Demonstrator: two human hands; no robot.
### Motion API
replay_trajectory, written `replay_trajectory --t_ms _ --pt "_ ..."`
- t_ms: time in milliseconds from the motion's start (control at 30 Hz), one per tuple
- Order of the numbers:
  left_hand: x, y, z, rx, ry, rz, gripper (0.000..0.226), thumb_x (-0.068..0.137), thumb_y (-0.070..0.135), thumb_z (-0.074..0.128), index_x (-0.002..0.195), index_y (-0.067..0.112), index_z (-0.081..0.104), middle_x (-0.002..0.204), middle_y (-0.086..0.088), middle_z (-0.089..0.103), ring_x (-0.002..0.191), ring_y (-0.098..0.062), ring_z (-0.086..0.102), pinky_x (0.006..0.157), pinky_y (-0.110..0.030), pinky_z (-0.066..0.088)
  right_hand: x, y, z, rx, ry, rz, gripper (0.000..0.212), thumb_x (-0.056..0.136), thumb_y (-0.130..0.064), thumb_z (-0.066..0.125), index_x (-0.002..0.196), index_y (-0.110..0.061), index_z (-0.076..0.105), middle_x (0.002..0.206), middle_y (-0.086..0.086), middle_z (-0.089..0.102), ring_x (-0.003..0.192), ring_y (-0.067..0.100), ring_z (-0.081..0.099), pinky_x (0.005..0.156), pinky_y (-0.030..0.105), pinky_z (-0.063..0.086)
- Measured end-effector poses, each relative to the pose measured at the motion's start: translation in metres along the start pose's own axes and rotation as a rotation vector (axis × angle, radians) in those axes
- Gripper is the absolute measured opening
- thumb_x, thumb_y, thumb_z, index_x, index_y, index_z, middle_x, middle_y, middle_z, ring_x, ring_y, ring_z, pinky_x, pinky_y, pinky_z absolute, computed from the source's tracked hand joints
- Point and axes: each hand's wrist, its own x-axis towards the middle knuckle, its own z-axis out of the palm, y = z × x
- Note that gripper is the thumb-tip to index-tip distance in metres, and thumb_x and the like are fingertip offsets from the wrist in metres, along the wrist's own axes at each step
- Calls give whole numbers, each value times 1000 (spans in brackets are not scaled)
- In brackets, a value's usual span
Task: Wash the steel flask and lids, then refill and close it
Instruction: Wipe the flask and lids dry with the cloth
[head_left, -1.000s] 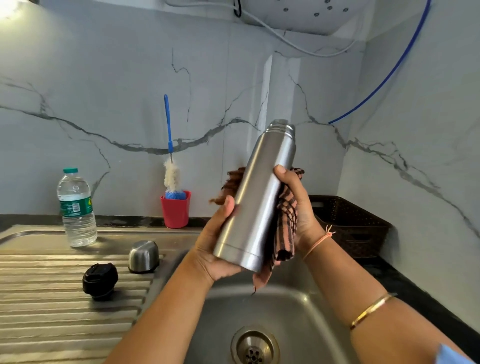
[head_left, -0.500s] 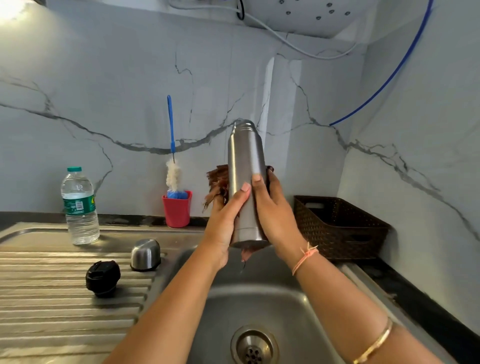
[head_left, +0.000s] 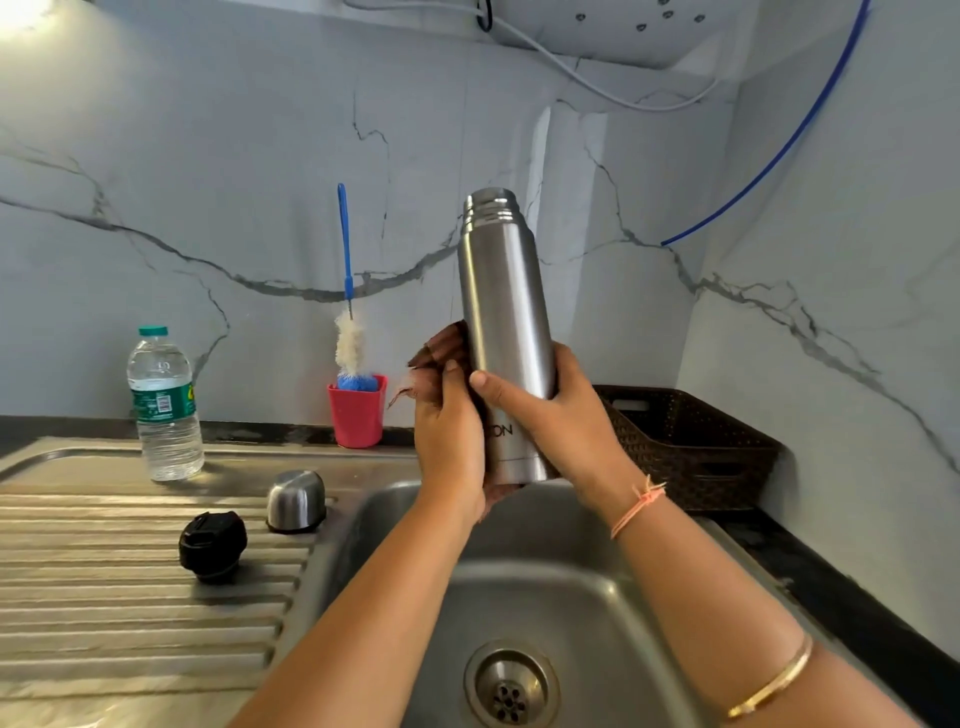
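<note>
Cylindrical brushed-steel flask (head_left: 506, 291): upright, mouth uncapped, centre of frame, held above the stainless sink basin (head_left: 582, 603). Lower body clasped by the right grip (head_left: 563, 421); the left grip (head_left: 449, 431) clutches a brown checked cloth (head_left: 440, 347) against the flask's left side. Domed steel cup lid (head_left: 295, 500) and black plastic stopper (head_left: 213, 543): near each other but apart, on the ribbed steel counter (head_left: 104, 597), lower left of frame. Clear plastic water bottle (head_left: 165, 405): upright, behind them. Step, as judged: wiping the washed flask dry. Next move calls for putting down the cloth, steadying the flask, and refilling.
</note>
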Motion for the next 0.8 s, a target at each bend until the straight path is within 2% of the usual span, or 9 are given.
replay_trajectory --t_ms 67,200,267,333,400,467,567,700,800 --pt "3 9 -3 1 -95 2 22 96 35 49 97 23 67 89 0 74 83 -18 70 72 -35 56 6 -2 -11 183 21 61 52 70 -38 80 112 -23 53 103 2 68 88 18 69 78 37 58" --pt "0 11 -1 13 -230 14 23 91 38 55 83 18 65 80 0 73 75 -13 69 67 -26 55 17 -1 -26 506 19 189 62 71 -33 78 122 -9 53 103 18 70 87 32 70 70 41 58" --pt "-3 2 3 47 -207 20 25 83 38 63 94 19 52 82 0 71 72 -11 69 62 -26 56 11 2 -24 439 -5 169 58 74 -29 77 122 -9 51 104 17 69 88 31 70 74 43 58" --pt "-5 0 4 -26 -158 -42 54 72 51 68 111 23 44 93 -5 71 82 -19 72 71 -39 58 -2 4 -15 343 -86 147 52 77 -24 76 120 -12 49 104 12 69 89 26 70 77 42 58" --pt "-2 5 -2 -67 -148 -108 77 66 72 65 125 25 48 110 -12 69 93 -28 70 80 -50 56 -14 7 -3 225 -153 120 52 75 -23 77 118 -16 49 103 7 68 89 21 70 78 39 58" --pt "2 11 -10 -74 -144 -160 70 76 75 51 121 22 59 107 -11 71 91 -26 71 74 -43 58 -18 7 7 171 -143 83 53 74 -27 78 117 -17 50 101 3 68 87 16 69 77 32 58" --pt "1 18 -12 -122 -238 -226 52 91 61 39 99 20 69 85 -8 75 74 -20 73 57 -32 58 -9 -5 13 196 -84 63 51 74 -35 77 116 -17 52 99 1 69 86 14 70 77 31 58" --pt "-2 20 -7 -160 -309 -207 45 96 49 38 103 16 68 95 -7 74 85 -20 72 68 -31 59 9 -19 8 430 -89 148 52 73 -37 78 116 -17 55 99 9 72 87 25 71 82 45 57" --pt "-1 20 -11 -195 -312 -225 46 97 48 37 97 16 70 90 -9 74 77 -20 72 63 -31 59 2 -13 12 418 -116 147 49 77 -31 75 119 -20 52 101 8 71 88 22 71 82 43 57"
